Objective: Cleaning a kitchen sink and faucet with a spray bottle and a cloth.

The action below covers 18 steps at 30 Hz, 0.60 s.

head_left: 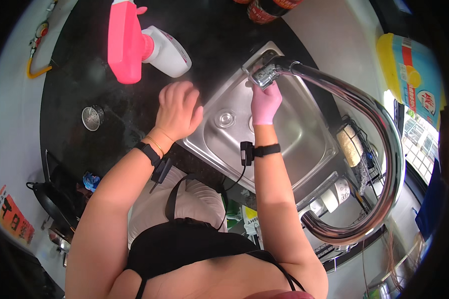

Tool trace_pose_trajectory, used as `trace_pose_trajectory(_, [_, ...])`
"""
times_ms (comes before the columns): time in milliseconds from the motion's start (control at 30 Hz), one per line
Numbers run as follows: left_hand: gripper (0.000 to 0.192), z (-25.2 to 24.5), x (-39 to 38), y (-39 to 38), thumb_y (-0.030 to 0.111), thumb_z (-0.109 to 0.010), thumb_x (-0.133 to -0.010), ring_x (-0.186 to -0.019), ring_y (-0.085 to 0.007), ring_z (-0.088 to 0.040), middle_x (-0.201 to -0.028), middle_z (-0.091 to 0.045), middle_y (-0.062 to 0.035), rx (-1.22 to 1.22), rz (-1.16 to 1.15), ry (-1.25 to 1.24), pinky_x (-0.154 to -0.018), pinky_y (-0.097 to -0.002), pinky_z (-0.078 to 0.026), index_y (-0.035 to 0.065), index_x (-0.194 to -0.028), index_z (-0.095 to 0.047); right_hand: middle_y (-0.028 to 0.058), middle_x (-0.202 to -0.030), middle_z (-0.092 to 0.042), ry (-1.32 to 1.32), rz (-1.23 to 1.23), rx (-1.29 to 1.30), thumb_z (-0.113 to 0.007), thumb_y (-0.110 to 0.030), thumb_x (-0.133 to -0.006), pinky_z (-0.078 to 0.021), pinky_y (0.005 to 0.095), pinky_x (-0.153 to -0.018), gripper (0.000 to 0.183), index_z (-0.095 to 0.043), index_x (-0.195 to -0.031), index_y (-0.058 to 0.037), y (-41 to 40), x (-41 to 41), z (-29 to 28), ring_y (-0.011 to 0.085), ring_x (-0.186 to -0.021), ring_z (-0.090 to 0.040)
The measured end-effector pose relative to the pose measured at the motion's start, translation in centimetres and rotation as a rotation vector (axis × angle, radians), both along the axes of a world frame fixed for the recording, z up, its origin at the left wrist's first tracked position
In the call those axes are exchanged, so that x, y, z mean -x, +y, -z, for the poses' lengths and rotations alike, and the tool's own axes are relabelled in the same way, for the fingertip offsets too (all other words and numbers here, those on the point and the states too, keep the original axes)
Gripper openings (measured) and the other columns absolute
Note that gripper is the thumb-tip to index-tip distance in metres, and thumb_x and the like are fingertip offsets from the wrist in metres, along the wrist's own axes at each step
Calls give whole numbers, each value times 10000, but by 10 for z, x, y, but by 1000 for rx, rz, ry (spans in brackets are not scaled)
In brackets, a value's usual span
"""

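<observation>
My left hand [177,108] is bare, palm down, over the dark countertop [71,89] beside the near left rim of the stainless steel sink [284,157]. Its fingers are loosely bent and nothing shows in them. My right hand [266,104], in a pink glove, is over the far part of the basin, just under the outlet of the chrome faucet [359,97]. That outlet hides its fingertips, so what they hold cannot be told. A drain fitting [225,119] shows in the basin left of my right wrist. A perforated metal strainer basket [92,117] lies on the countertop.
Beyond my left hand lies a spray bottle [125,45] with a pink head and white body. Bottles with red labels [271,9] stand at the far edge. At right are a wire rack with a sponge [348,145] and a blue-and-yellow container [411,74]. A black wok [54,202] is at left.
</observation>
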<state>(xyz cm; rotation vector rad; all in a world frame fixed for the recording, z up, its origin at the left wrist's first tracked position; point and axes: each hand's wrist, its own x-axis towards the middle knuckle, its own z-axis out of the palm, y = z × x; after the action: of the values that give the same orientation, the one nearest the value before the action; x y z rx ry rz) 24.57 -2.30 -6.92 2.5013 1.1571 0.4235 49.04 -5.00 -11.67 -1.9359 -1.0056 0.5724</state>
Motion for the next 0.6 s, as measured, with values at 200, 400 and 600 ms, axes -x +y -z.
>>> trace_pose_trajectory(200, [417,2,-6,-2,233,-638,-810,-1181,-376,-431,-1276,-466,-162,-4,14,-9,-1038,-521,-314,45,-1168,-536,97,-959,-721,6,148,-146,-680,17,-800,-527,304,-784,263,-742,-1040,-71,15,1,11,226,-851,-690])
trace_pose_trajectory(400, [423,3,-4,1,238,-634,-807,-1180,-380,-431,-1282,-464,-161,-12,7,12,-1032,-520,-323,44,-1170,-536,118,-1003,-730,-41,118,26,-707,-25,-863,-537,316,-813,119,-712,-978,6,-30,-17,-5,170,-923,-688])
trace_pose_trajectory(600, [426,3,-4,-1,236,-632,-806,-1185,-380,-434,-1284,-468,-159,-29,-8,19,-1031,-524,-326,48,-1177,-543,79,-973,-683,-266,-32,-249,-707,7,-861,-538,292,-785,144,-718,-998,-36,7,-11,-80,168,-899,-664])
